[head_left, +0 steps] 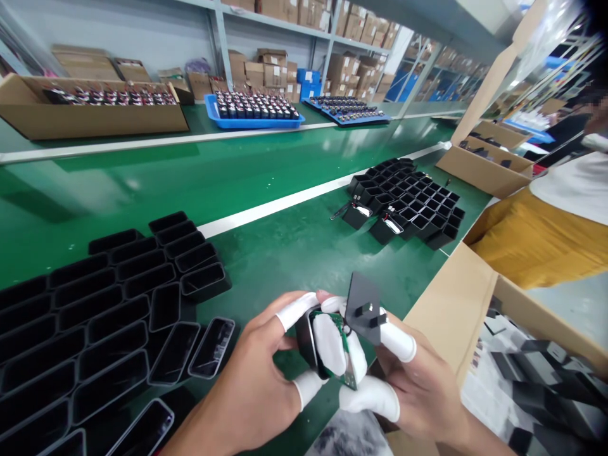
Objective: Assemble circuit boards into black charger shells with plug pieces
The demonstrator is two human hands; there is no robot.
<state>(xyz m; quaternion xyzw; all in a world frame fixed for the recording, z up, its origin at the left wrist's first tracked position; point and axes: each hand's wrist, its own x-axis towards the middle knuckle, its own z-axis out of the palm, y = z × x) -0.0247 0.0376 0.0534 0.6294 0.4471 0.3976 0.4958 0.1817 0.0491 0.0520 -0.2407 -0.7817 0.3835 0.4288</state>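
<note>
My left hand (259,380), with white finger cots on its fingertips, grips a black plastic case (306,339) from its left side. A green circuit board (350,358) with white padding (329,344) sticks partly out of the case's open end. My right hand (420,386), also in white finger cots, pinches the board's outer end between thumb and fingers. Against the right fingers stands a flat black end cover (363,307) with small prongs. How far the board sits inside the case is hidden.
Rows of open black cases (114,297) stand at left, more cases (418,196) at back right. Cardboard boxes of parts (536,310) are on the right. Beyond the green bench (266,259) are a blue tray (256,121) and shelves. A person (560,221) is at right.
</note>
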